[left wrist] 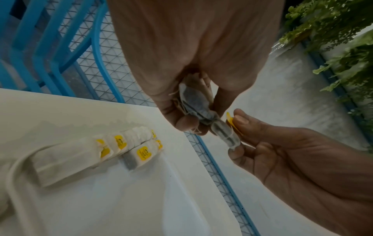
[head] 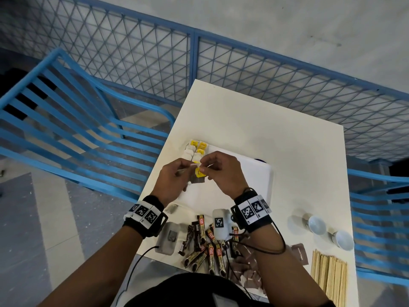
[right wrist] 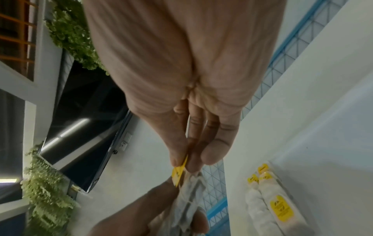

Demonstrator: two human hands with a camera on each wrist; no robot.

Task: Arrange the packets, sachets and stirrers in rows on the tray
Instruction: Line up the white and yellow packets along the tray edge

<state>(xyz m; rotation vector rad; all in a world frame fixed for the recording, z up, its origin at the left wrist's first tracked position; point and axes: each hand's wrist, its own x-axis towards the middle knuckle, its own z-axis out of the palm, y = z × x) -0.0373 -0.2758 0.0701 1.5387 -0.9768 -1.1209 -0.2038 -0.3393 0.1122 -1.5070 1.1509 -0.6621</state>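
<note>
Above the white tray (head: pixel 254 173), my left hand (head: pixel 188 173) grips a small bundle of tea bags (left wrist: pixel 193 102) with loose strings. My right hand (head: pixel 205 168) pinches the yellow tag (right wrist: pixel 178 171) of one tea bag (left wrist: pixel 224 134) that sticks out of the bundle. The two hands meet over the tray's near left part. Two short rows of tea bags with yellow tags (head: pixel 197 149) lie side by side along the tray's far left edge, also seen as rows of tea bags (left wrist: pixel 121 146) in the left wrist view.
Coffee stick sachets (head: pixel 203 244) lie heaped at the near table edge, brown sachets (head: pixel 247 269) beside them, wooden stirrers (head: pixel 329 278) at the right. Two white cups (head: pixel 316 224) stand right of the tray. Blue chairs (head: pixel 77 129) and a mesh fence (head: pixel 243 69) border the table.
</note>
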